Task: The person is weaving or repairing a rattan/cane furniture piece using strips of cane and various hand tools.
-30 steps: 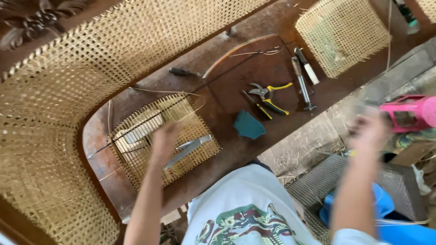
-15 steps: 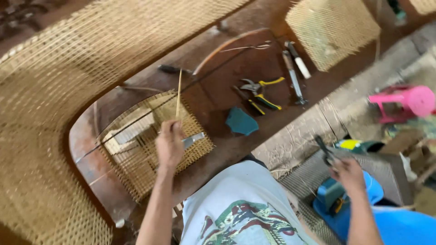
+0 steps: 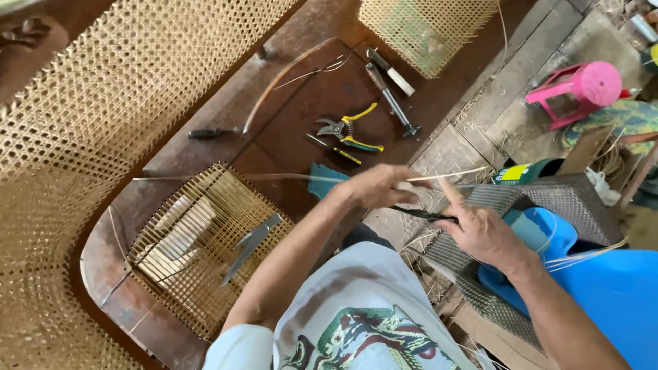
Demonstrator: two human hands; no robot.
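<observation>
While both hands work just above the lap, the step in hand looks like trimming or splitting a cane strand. The right hand (image 3: pixel 483 233) is closed around a dark, thin tool (image 3: pixel 425 215), probably a knife, its index finger lifted and pointing up toward the strand; the other fingers are curled on the handle. The left hand (image 3: pixel 377 186) pinches the pale cane strand (image 3: pixel 449 175) between thumb and fingertips, fingers nearly closed, and the strand runs on leftward across the dark wooden board (image 3: pixel 288 130) as a thin line. Judging from this, the next move calls for holding the strand taut while the blade meets it close to the pinch.

Just beyond the left forearm lies a partly woven cane panel (image 3: pixel 199 247) with a flat metal blade (image 3: pixel 250 240) resting on it. Farther on the board sit yellow-handled pliers (image 3: pixel 346 130) and a long metal tool (image 3: pixel 391 99). A large woven cane sheet (image 3: pixel 89 123) fills the far left, and a pink plastic stool (image 3: pixel 579 89) stands well apart on the far right.
</observation>
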